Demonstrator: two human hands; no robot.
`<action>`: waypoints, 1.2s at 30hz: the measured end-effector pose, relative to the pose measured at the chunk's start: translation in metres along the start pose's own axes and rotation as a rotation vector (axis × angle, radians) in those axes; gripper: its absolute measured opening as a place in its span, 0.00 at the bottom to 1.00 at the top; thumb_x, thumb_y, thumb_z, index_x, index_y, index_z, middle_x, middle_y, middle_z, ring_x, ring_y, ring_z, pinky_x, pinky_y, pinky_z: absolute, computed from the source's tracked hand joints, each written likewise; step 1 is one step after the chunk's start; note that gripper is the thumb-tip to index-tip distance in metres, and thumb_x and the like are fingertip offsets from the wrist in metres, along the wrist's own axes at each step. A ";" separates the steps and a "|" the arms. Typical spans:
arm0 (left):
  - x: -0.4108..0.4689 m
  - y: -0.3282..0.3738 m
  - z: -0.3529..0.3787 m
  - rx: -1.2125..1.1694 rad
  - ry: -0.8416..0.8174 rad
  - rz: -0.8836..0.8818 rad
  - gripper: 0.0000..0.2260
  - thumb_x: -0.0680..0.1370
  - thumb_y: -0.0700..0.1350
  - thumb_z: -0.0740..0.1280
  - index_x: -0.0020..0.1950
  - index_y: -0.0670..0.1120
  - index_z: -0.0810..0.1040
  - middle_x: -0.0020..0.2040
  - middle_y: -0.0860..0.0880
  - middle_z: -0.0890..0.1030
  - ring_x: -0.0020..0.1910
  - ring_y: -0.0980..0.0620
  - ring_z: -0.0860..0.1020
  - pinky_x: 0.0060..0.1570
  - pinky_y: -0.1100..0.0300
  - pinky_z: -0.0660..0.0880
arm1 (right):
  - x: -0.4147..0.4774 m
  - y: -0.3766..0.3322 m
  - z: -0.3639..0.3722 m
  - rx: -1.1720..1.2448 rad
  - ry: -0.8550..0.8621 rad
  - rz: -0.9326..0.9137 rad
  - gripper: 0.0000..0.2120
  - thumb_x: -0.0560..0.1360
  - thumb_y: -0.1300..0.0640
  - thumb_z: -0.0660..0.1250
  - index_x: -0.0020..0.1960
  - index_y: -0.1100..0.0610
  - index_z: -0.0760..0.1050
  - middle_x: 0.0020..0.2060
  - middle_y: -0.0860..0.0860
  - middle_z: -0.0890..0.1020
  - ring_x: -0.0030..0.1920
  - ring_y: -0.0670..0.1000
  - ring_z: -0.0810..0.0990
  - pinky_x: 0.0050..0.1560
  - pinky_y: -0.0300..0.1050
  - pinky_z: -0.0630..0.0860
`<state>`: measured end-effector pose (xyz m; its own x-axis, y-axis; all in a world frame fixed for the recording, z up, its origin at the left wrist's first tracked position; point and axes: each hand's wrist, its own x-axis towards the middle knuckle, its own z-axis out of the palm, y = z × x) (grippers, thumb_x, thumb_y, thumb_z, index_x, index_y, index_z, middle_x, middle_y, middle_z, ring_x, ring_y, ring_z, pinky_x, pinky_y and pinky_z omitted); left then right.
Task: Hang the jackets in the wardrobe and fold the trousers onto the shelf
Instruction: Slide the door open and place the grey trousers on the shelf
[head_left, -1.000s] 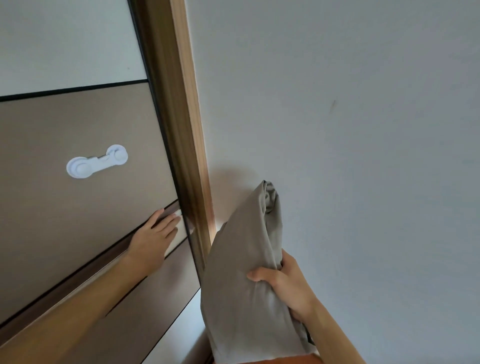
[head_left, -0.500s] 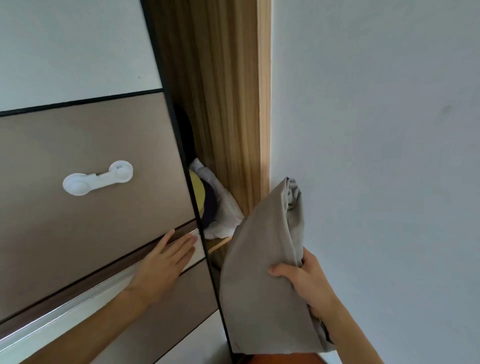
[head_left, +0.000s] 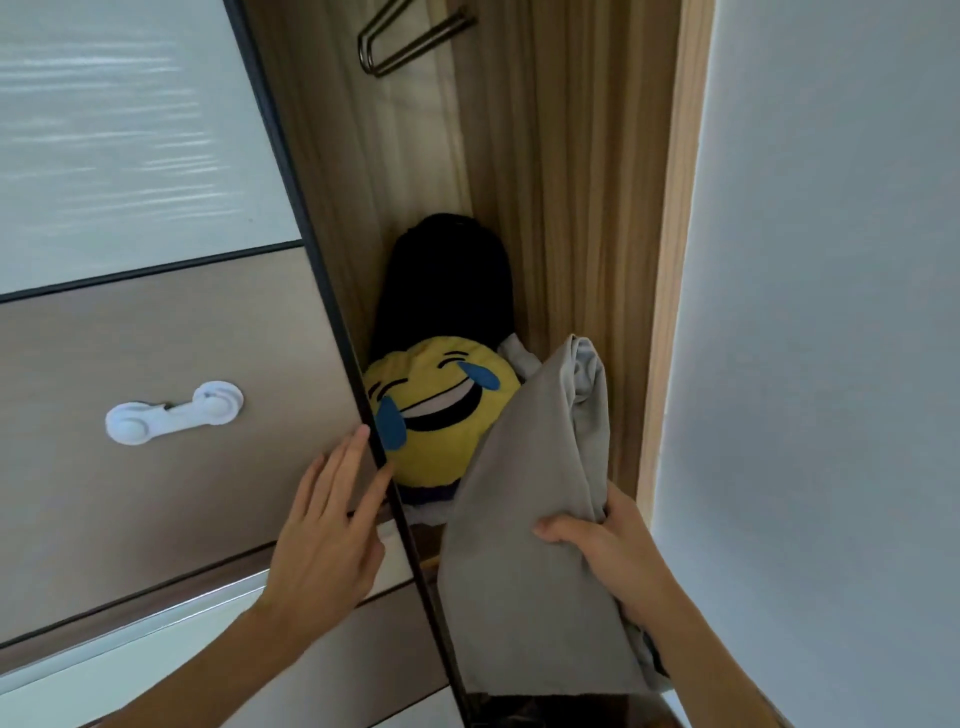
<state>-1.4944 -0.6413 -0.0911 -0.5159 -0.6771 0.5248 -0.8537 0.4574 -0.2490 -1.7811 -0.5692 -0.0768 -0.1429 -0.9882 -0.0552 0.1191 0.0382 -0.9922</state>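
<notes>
Sliding door (head_left: 171, 395): brown and frosted panels, a white child lock (head_left: 174, 413) stuck on the brown one. The door is standing partly drawn aside, exposing a narrow slot of wardrobe.

Left hand (head_left: 324, 525): fingers straight and flat, pressing on the door panel right at its dark edge, holding nothing. Judgement: the step in hand is widening the opening. The palm is doing better work kept flat and pushing along the track, with fingertips staying on the face of the panel and not curling round the edge.

Inside the gap: a yellow laughing-face cushion (head_left: 441, 415) is lying on the shelf (head_left: 428, 564), a black bundle (head_left: 447, 283) behind it, a bit of pale cloth (head_left: 514, 351) beside. A hanger (head_left: 410, 41) is showing at the top. The shelf looks crowded; free room cannot be told from here.

Trousers (head_left: 524, 545): grey, folded into a long packet, raised in front of the opening and partly covering the cushion, not yet on the shelf.

Right hand (head_left: 610, 551): gripping the trousers, thumb across the front, fingers behind.

Judgement: the gap is looking tight for the packet. Opening further first, then sliding the trousers in flat, fold leading, is likely to keep them from unfolding or catching the cushion.

White wall (head_left: 831, 312): far right.
</notes>
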 end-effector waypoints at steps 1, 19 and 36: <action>-0.006 -0.006 0.000 0.002 -0.004 -0.025 0.28 0.75 0.45 0.58 0.75 0.41 0.71 0.81 0.37 0.54 0.78 0.35 0.60 0.74 0.38 0.61 | 0.003 0.000 0.005 0.006 -0.005 -0.006 0.21 0.64 0.62 0.77 0.56 0.52 0.79 0.43 0.45 0.87 0.43 0.46 0.85 0.36 0.37 0.80; -0.088 -0.076 -0.004 0.018 0.064 -0.318 0.28 0.82 0.54 0.52 0.79 0.42 0.61 0.82 0.42 0.56 0.81 0.42 0.56 0.78 0.46 0.54 | 0.039 -0.024 0.113 0.036 -0.182 -0.118 0.24 0.64 0.63 0.80 0.56 0.51 0.79 0.46 0.45 0.87 0.46 0.47 0.86 0.46 0.50 0.81; -0.109 -0.171 -0.066 -0.007 0.335 -0.448 0.33 0.79 0.47 0.62 0.79 0.35 0.55 0.82 0.38 0.53 0.81 0.38 0.54 0.74 0.32 0.57 | 0.118 -0.014 0.259 0.104 -0.291 -0.081 0.17 0.67 0.66 0.76 0.52 0.51 0.81 0.44 0.47 0.87 0.46 0.50 0.86 0.45 0.49 0.80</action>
<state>-1.2876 -0.6069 -0.0519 -0.0507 -0.5862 0.8086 -0.9832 0.1716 0.0628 -1.5454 -0.7249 -0.0409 0.1292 -0.9889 0.0733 0.2210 -0.0433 -0.9743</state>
